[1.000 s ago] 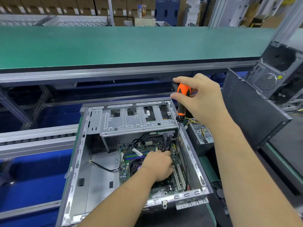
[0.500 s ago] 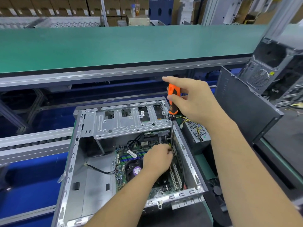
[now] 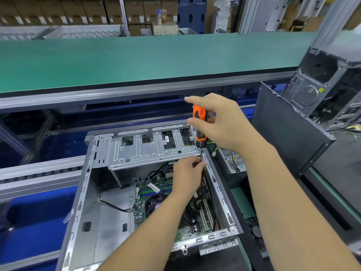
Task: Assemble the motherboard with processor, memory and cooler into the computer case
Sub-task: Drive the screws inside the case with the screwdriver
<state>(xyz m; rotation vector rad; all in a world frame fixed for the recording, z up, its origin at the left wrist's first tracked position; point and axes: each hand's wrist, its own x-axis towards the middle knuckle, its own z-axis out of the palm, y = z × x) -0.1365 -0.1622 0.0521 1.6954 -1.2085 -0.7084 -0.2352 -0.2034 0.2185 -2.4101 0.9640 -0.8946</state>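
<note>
- Driving a screw looks to be the step in hand: the right hand (image 3: 220,122) has its grip clamped around the orange handle of a screwdriver (image 3: 199,126), which stands nearly upright with its shaft running down into the computer case (image 3: 82,202).
- The left hand (image 3: 187,175) reaches inside the case, fingers curled and pinched around the lower shaft near the tip, apparently steadying it. The tip itself and any screw are hidden behind that hand.
- The motherboard (image 3: 150,194) already lies flat on the floor of the open case, towards its right wall, so the placing is done.
- Memory sticks (image 3: 154,189) sit in their slots just beyond the left wrist, and a round cooler (image 3: 154,206) shows partly under the left forearm. Both look mounted; the processor would be beneath the cooler and cannot be seen.
- A black cable (image 3: 117,207) trails from the board's left edge across the bare case floor.
- The drive cage (image 3: 148,147) spans the far end of the case, above the board.
- By my judgement what remains is fastening: this screw near the far right of the board, and possibly others. How many are already in cannot be told.
- A second case (image 3: 330,89) stands on the counter (image 3: 136,59) at far right, apart from the work.
</note>
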